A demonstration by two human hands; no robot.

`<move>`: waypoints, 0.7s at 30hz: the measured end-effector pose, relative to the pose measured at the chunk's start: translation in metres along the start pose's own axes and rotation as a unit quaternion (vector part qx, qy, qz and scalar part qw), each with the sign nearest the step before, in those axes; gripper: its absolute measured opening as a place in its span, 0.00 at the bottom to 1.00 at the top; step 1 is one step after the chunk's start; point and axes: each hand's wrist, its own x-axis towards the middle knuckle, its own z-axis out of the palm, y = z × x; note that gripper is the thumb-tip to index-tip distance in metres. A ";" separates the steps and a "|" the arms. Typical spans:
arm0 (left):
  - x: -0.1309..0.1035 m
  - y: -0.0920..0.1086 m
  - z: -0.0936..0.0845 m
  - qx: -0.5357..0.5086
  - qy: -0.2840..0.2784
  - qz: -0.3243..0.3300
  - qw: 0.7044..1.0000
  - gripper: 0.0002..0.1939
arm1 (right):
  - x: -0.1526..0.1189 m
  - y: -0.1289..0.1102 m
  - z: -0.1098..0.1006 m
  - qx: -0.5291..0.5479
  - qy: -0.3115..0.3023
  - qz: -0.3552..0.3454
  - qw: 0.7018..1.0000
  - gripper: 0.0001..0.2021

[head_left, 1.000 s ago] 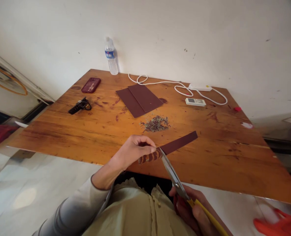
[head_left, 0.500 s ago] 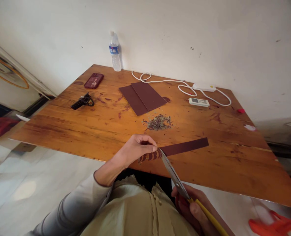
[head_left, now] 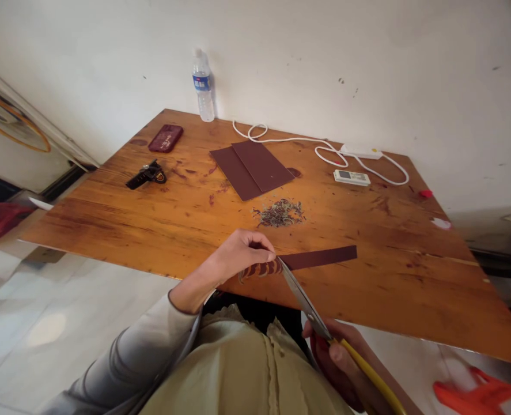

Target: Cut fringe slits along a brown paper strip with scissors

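A dark maroon strip (head_left: pixel 324 258) lies across the near part of the table, its left part cut into curling fringes. My left hand (head_left: pixel 249 253) pinches this strip between thumb and fingers, next to the fringed part. In my right hand (head_left: pixel 341 351) are scissors (head_left: pixel 305 302) with yellow handles, gripped at the table's front edge. Their blade tips touch the strip just right of my left fingertips. Beyond my left hand sits a small heap of thin shreds (head_left: pixel 280 213). Two maroon sheets (head_left: pixel 255 167) overlap behind the heap.
On the wooden table (head_left: pixel 186 230) are a phone (head_left: pixel 166 138), a black clip-like object (head_left: pixel 146 174), a water bottle (head_left: pixel 204 92), a white remote (head_left: pixel 352 177) and a white power strip (head_left: pixel 361 151) with its cord. An orange bag (head_left: pixel 475 397) is at the lower right.
The strip's free right end has shifted slightly left and my left hand sits slightly higher in view. My right hand keeps the scissors at the strip. The whole view has shifted a little.
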 end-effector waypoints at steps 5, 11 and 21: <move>0.000 0.000 -0.003 0.001 -0.021 0.021 1.000 0.05 | -0.002 -0.007 -0.006 0.008 -0.022 0.011 1.000 0.13; -0.001 0.001 -0.005 -0.001 -0.052 0.026 0.998 0.07 | -0.006 -0.012 -0.011 0.017 -0.036 0.023 0.999 0.14; 0.001 0.001 -0.006 0.013 -0.074 0.033 0.997 0.06 | -0.009 0.000 -0.011 0.038 -0.068 0.049 0.996 0.16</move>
